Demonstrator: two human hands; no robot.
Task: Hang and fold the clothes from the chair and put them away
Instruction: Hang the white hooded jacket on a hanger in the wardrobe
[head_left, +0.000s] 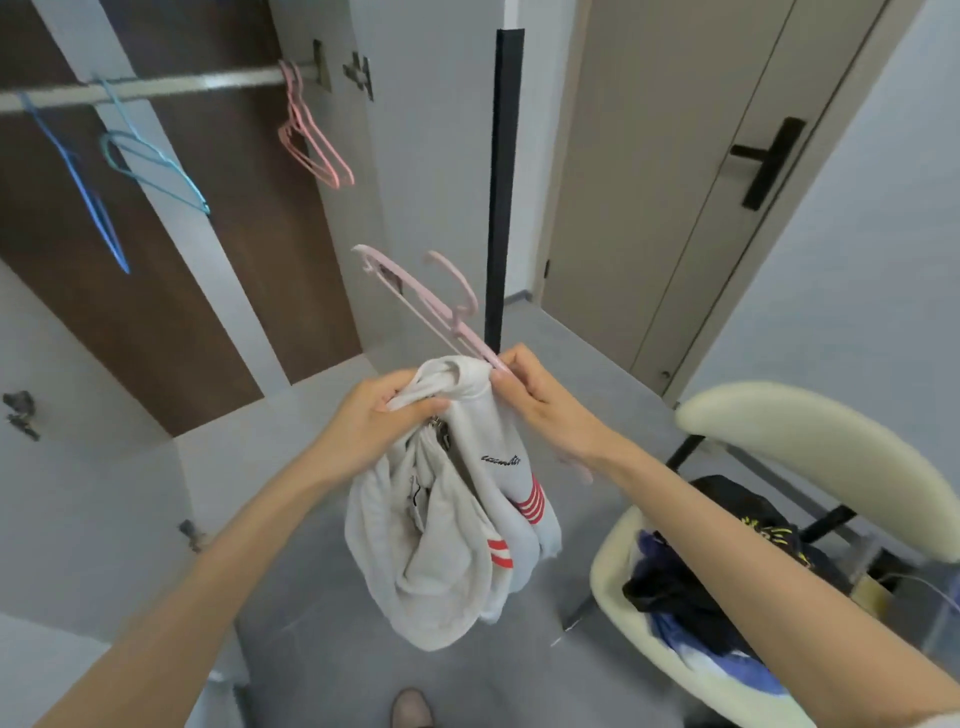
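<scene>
A light grey sweatshirt with red stripes hangs bunched in front of me. My left hand grips its collar from the left. My right hand pinches the collar together with one arm of a pink hanger, which sticks up and to the left out of the neck opening. At lower right stands a cream chair with dark and blue clothes piled on its seat. The open wardrobe's rail runs across the upper left.
Two blue hangers and a pair of pink hangers hang on the rail. A black vertical edge of the wardrobe door stands just behind the hanger. A closed door with a black handle is at right. My foot shows on the grey floor.
</scene>
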